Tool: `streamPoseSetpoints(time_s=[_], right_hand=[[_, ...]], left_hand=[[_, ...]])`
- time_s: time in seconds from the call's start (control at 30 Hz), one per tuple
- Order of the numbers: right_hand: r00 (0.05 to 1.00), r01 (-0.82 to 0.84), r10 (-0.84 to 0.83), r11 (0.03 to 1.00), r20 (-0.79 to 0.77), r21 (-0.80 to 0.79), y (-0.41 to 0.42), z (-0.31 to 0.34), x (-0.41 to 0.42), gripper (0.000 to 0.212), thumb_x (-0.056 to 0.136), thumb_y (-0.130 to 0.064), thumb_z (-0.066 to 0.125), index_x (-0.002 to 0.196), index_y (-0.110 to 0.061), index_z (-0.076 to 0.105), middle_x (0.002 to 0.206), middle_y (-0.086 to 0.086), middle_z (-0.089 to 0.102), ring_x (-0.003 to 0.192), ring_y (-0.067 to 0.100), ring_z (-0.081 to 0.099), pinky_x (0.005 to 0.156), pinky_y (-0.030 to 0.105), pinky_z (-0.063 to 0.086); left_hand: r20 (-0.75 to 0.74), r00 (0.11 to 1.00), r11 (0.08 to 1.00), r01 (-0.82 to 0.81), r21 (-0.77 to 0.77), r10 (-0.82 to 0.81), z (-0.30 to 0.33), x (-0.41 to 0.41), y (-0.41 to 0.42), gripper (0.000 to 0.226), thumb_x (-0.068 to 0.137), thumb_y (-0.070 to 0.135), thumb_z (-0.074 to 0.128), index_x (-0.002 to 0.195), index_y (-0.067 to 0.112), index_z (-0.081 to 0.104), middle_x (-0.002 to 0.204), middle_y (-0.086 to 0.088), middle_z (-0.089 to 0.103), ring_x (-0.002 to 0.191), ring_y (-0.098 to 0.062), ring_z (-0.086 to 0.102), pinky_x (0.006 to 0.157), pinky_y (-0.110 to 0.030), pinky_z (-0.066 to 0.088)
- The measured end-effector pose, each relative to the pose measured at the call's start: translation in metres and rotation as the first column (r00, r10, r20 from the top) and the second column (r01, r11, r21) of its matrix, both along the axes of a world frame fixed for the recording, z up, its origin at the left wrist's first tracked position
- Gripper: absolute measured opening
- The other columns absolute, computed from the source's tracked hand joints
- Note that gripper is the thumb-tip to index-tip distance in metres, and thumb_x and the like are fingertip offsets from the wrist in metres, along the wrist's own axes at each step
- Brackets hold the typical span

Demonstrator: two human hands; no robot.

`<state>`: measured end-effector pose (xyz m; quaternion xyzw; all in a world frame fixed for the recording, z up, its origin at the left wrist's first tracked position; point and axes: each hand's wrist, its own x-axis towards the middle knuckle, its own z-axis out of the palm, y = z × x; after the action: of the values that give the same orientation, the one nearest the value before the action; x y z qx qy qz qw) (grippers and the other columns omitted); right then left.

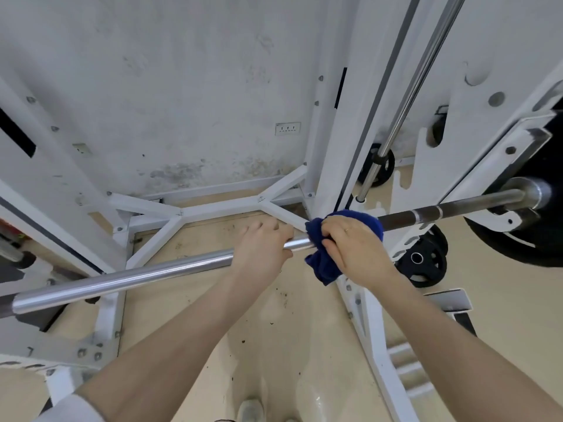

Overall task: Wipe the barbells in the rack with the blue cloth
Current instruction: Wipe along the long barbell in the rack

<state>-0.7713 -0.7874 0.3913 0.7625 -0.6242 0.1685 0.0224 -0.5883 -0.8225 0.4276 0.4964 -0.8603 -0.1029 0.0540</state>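
Barbell sits horizontal in the white rack, running from lower left up to the loaded black plate at far right. My right hand has its fingers curled round the blue cloth, which is bunched and wrapped over the bar about mid-shaft, a tail of it hanging below. Left hand grips the bare chrome just beside the cloth, fingers curled over the top, steadying the bar. Shaft left of the cloth looks bright; the stretch to the right looks darker and duller, so I judge that's the part left to do. To do it well: keep the cloth fully wrapped, squeeze firm, slide toward the sleeve in long strokes, twist the wrist so the underside gets covered too, keep the left hand holding so the bar doesn't roll in the hooks. Second bar stands near-upright behind; not touched. No brand or readable writing anywhere; wall socket markings too small to read.
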Motion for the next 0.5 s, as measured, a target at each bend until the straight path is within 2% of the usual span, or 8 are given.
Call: streamPoseSetpoints(time_s=[0.07,0.13,0.17,0.2,0.3,0.37,0.43,0.5], right_hand=[[0.98,0.199,-0.198,0.978,-0.015,0.061,-0.002,0.007,-0.019,0.019,0.092,-0.025,0.044,0.078,-0.016,0.053,0.074,-0.004,0.057,0.069,0.015,0.053,0.072,0.031,0.045],[0.916,0.399,-0.396,0.916,-0.062,0.037,-0.009,0.01,-0.011,0.018,0.091,-0.02,0.046,0.075,-0.014,0.051,0.068,-0.002,0.054,0.065,0.018,0.052,0.071,0.035,0.045],[0.896,0.438,-0.436,0.898,-0.083,0.021,-0.011,0.01,0.005,0.015,0.089,-0.018,0.048,0.074,-0.015,0.05,0.066,-0.002,0.053,0.064,0.018,0.051,0.071,0.034,0.043],[0.9,0.433,-0.431,0.901,-0.064,0.025,-0.013,0.008,0.025,0.013,0.087,-0.016,0.051,0.074,-0.016,0.05,0.065,-0.002,0.052,0.062,0.018,0.051,0.072,0.034,0.041],[0.966,0.255,-0.255,0.967,0.052,-0.007,-0.011,-0.001,0.057,0.016,0.088,-0.012,0.053,0.072,-0.013,0.052,0.065,0.001,0.055,0.063,0.022,0.053,0.071,0.033,0.038],[0.975,0.222,-0.222,0.973,-0.01,0.062,-0.011,0.004,0.044,0.019,0.093,-0.018,0.048,0.074,-0.014,0.049,0.07,-0.001,0.051,0.07,0.02,0.051,0.076,0.032,0.038],[0.939,0.318,-0.303,0.945,-0.166,0.072,-0.013,0.001,0.012,0.017,0.093,-0.021,0.044,0.076,-0.018,0.046,0.075,-0.003,0.047,0.077,0.018,0.051,0.089,0.032,0.036],[0.867,0.491,-0.48,0.869,-0.133,0.064,-0.012,0.003,-0.014,0.02,0.093,-0.017,0.035,0.076,-0.019,0.046,0.072,-0.004,0.044,0.077,0.019,0.054,0.105,0.035,0.025]], left_hand=[[-0.026,0.999,1.0,0.022,0.0,-0.022,0.0,0.002,-0.001,0.024,0.09,0.031,0.053,0.112,0.021,0.054,0.11,-0.001,0.054,0.102,-0.022,0.045,0.079,-0.027,0.03],[-0.06,0.998,1.0,0.026,0.013,-0.025,0.001,0.004,-0.001,0.024,0.089,0.03,0.054,0.112,0.021,0.055,0.109,-0.002,0.054,0.101,-0.022,0.045,0.076,-0.025,0.027],[-0.075,0.997,1.0,0.022,0.022,-0.02,0.001,0.004,-0.001,0.025,0.089,0.03,0.055,0.112,0.021,0.055,0.109,-0.002,0.054,0.101,-0.023,0.046,0.076,-0.026,0.028],[-0.085,0.996,0.999,0.015,0.031,-0.012,0.0,0.004,-0.001,0.026,0.088,0.03,0.057,0.112,0.02,0.055,0.109,-0.003,0.054,0.102,-0.023,0.046,0.076,-0.027,0.029],[-0.087,0.996,0.999,0.003,0.043,0.001,-0.001,0.004,-0.003,0.029,0.087,0.032,0.058,0.114,0.022,0.054,0.111,-0.004,0.053,0.106,-0.026,0.046,0.082,-0.032,0.034],[-0.078,0.997,0.999,0.014,0.039,-0.011,-0.002,0.005,-0.004,0.029,0.087,0.034,0.057,0.113,0.021,0.054,0.111,-0.005,0.053,0.106,-0.026,0.046,0.083,-0.032,0.035],[-0.067,0.997,0.999,0.034,0.009,-0.034,-0.003,0.006,-0.006,0.028,0.087,0.034,0.057,0.112,0.021,0.055,0.109,-0.005,0.053,0.103,-0.025,0.047,0.081,-0.03,0.034],[-0.066,0.997,0.999,0.039,-0.014,-0.04,-0.004,0.005,-0.005,0.026,0.088,0.033,0.056,0.111,0.02,0.056,0.108,-0.005,0.054,0.101,-0.025,0.048,0.08,-0.029,0.033]])
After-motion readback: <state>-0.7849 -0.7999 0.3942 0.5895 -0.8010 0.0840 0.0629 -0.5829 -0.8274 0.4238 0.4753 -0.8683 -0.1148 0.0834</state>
